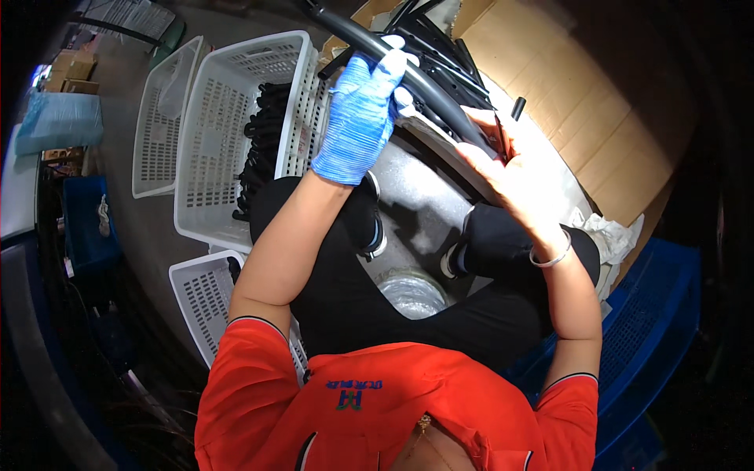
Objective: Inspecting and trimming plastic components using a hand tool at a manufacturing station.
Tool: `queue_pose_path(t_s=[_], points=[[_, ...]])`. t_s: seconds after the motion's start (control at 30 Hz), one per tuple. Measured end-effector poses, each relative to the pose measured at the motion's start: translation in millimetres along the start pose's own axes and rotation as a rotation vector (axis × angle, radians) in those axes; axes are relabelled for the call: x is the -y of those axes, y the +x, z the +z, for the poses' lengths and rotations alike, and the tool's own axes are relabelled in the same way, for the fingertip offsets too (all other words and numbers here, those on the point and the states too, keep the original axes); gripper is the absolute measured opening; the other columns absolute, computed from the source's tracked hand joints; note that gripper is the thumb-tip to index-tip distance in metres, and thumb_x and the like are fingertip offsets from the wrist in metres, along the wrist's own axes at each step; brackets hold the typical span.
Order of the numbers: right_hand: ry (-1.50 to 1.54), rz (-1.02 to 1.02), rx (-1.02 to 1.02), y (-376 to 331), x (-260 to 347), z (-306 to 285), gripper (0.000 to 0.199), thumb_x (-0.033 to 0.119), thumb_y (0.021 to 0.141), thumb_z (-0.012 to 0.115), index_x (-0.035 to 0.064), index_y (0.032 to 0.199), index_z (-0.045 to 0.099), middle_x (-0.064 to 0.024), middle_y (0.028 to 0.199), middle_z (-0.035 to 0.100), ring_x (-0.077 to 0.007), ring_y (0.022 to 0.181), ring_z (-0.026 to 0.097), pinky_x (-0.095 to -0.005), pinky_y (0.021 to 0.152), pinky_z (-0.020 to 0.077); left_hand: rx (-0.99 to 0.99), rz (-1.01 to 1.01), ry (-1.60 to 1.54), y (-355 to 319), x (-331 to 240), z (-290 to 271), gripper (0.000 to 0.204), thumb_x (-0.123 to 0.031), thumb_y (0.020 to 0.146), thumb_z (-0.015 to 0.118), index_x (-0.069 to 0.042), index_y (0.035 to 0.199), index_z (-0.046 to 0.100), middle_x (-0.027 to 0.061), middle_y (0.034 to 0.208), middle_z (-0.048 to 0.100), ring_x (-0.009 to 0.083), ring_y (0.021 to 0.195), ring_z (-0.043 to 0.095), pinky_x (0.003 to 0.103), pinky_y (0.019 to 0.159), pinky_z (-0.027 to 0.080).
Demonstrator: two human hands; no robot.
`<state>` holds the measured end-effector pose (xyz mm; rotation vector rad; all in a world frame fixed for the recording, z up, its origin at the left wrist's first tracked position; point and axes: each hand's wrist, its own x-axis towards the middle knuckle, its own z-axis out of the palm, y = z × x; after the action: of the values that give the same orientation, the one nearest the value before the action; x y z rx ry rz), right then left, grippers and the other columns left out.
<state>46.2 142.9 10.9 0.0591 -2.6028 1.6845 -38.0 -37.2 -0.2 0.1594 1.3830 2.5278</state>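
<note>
A long, slightly bent black tube (430,93) slants across in front of me, from the upper left down to the right. My left hand (363,110), in a blue and white coated glove, is closed around the tube's upper part. At its lower right end is my bare right hand (514,161), thumb and fingers on either side of the tube's end. Between those fingers shows a thin dark red piece (500,138), its kind too small to make out. More black tubes (444,51) lie in a pile just beyond my hands.
On the left stands a white perforated crate (212,149) with several black parts (267,129), beside another white crate (161,118) and a smaller white basket (206,294). Cardboard (589,86) covers the far right. A blue crate (644,314) stands at right; a clear wrapped roll (414,294) lies between my legs.
</note>
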Motion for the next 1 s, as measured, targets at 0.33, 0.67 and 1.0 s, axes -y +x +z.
queue_pose_path(t_s=[0.33, 0.67, 1.0], points=[[0.35, 0.273, 0.267, -1, 14, -9, 0.026, 0.012, 0.084, 0.066, -0.0004, 0.107, 0.062, -0.0007, 0.082, 0.062, -0.0062, 0.072, 0.056, -0.0214, 0.067, 0.0469, 0.217, 0.061, 0.274, -5, -19, 4, 0.044, -0.019, 0.096, 0.047, -0.001, 0.134, 0.037, 0.01, 0.101, 0.06, 0.0027, 0.063, 0.048, 0.017, 0.056, 0.044], [0.538, 0.21, 0.331, 2, -1, 4, 0.026, 0.006, 0.083, 0.066, -0.0017, 0.107, 0.058, -0.0041, 0.085, 0.062, -0.0085, 0.073, 0.058, -0.0223, 0.067, 0.0481, 0.288, 0.031, 0.248, -7, -18, -2, 0.05, -0.024, 0.095, 0.048, -0.004, 0.139, 0.032, 0.0111, 0.104, 0.059, 0.0049, 0.066, 0.047, 0.017, 0.058, 0.042], [0.508, 0.202, 0.269, 0, -10, 3, 0.023, 0.007, 0.083, 0.066, -0.0011, 0.103, 0.057, -0.0033, 0.084, 0.06, -0.0083, 0.074, 0.057, -0.0221, 0.067, 0.0473, 0.282, -0.005, 0.188, -8, -19, 9, 0.046, -0.021, 0.096, 0.048, -0.003, 0.136, 0.035, 0.0109, 0.104, 0.061, 0.0034, 0.064, 0.047, 0.017, 0.057, 0.042]])
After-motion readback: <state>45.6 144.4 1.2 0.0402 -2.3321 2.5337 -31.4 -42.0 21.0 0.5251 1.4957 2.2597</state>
